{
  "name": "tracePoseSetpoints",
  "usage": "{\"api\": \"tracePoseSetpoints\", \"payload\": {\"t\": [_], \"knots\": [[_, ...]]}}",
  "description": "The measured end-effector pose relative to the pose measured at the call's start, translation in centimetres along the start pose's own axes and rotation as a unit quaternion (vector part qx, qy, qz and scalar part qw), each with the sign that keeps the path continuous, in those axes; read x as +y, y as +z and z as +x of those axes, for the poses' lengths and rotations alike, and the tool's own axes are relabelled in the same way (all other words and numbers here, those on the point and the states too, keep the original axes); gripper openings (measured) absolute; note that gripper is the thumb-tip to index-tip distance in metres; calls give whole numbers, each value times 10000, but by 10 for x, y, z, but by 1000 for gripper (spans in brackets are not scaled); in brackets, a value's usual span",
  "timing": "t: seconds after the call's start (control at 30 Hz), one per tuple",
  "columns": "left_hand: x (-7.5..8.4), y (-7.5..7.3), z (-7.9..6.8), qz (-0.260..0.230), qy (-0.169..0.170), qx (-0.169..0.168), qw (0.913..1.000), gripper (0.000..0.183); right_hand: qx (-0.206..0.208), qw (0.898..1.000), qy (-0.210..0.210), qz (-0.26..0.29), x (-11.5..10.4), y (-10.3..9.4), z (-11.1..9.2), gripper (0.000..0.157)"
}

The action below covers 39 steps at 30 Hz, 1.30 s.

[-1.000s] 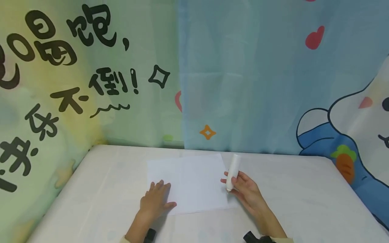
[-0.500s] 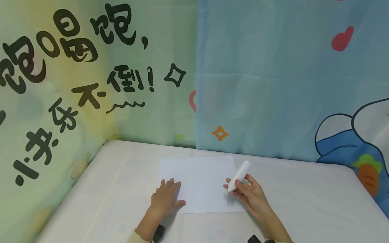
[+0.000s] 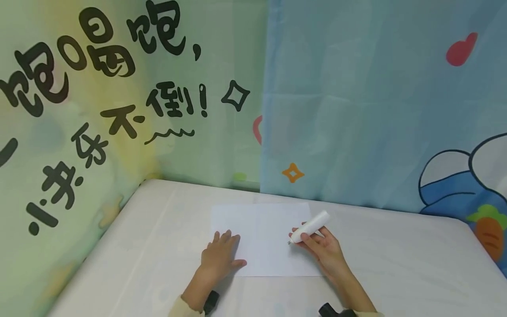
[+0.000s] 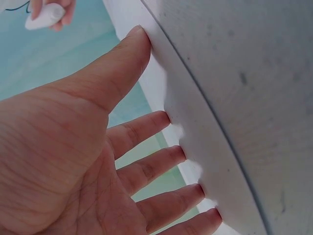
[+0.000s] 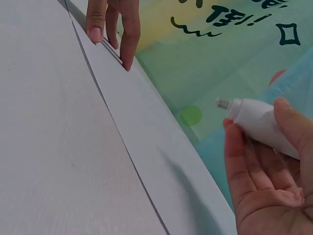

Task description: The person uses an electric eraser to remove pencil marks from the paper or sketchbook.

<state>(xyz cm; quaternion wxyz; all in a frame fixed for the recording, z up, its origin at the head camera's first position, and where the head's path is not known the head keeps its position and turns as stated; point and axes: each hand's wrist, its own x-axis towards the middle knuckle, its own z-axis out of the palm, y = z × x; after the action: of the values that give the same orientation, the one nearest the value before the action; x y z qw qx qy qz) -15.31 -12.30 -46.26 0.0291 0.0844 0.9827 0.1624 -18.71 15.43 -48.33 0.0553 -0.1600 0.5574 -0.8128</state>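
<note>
Right hand [image 3: 325, 253] grips a white tube [image 3: 310, 226], thumb on one side, fingers on the other. Tube is tilted, narrow tip [image 5: 222, 103] pointing left and down, above the right part of a white paper sheet [image 3: 269, 251], apart from it; shadow falls below. Left hand [image 3: 221, 255] lies on the sheet's left part, fingers spread apart, fingertips [image 4: 195, 190] touching the paper, nothing clamped. Sheet lies on a white-covered table [image 3: 376, 255]. Behind: green-yellow backdrop [image 3: 214, 154] with black lettering [image 3: 118, 110], then blue backdrop [image 3: 348, 132] with red heart [image 3: 459, 53] and carrot [image 3: 489, 237]. Cream sleeve [image 3: 186, 309] at left wrist.
</note>
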Motion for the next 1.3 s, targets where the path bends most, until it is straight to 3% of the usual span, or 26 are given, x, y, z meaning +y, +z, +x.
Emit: {"api": "tracePoseSetpoints", "payload": {"t": [0.23,0.5,0.9,1.3], "knots": [[-1,1,2,21,-28,-45,10000,66,182,9991,124,-351,5,9,7,24],[-1,-2,2,48,-11,-39,10000,65,877,9918,494,-792,10,23,15,48],[-3,1,4,356,-1,-56,9994,67,1062,9728,442,-2012,19,37,27,42],[-1,-2,4,220,-135,-167,9995,67,1003,9685,48,-2279,27,46,44,38]]}}
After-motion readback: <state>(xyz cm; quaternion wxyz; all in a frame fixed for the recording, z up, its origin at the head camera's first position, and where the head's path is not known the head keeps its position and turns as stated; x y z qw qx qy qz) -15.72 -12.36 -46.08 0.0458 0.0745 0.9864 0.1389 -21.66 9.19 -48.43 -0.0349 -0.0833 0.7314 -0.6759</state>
